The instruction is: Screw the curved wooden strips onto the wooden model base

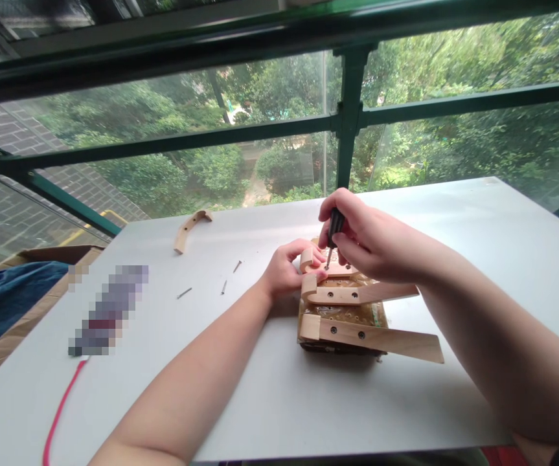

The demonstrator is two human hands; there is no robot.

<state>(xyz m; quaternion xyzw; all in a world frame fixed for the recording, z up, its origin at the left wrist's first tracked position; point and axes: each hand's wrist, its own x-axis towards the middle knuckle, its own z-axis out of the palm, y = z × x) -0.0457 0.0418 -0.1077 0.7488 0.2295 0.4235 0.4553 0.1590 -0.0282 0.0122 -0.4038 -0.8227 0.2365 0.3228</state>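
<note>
My right hand [352,226] is wrapped round the black handle of a screwdriver [336,228]. Its tip points down onto a screw in the farthest wooden hook [340,269]. Around the curled end of that same hook, my left hand [291,268] closes its fingers and presses it against a brown tape-wrapped block [342,313]. Two more wooden hooks lie across the block, a middle one [342,296] and a near one [381,338], each with two dark screws along its length.
On the white table [240,401], three loose screws lie left of the block, one here [223,287]. Farther back rests another wooden hook [189,228]. A blurred object [109,310] with a red strap [63,404] is at left, beside a cardboard box [26,259] holding blue cloth.
</note>
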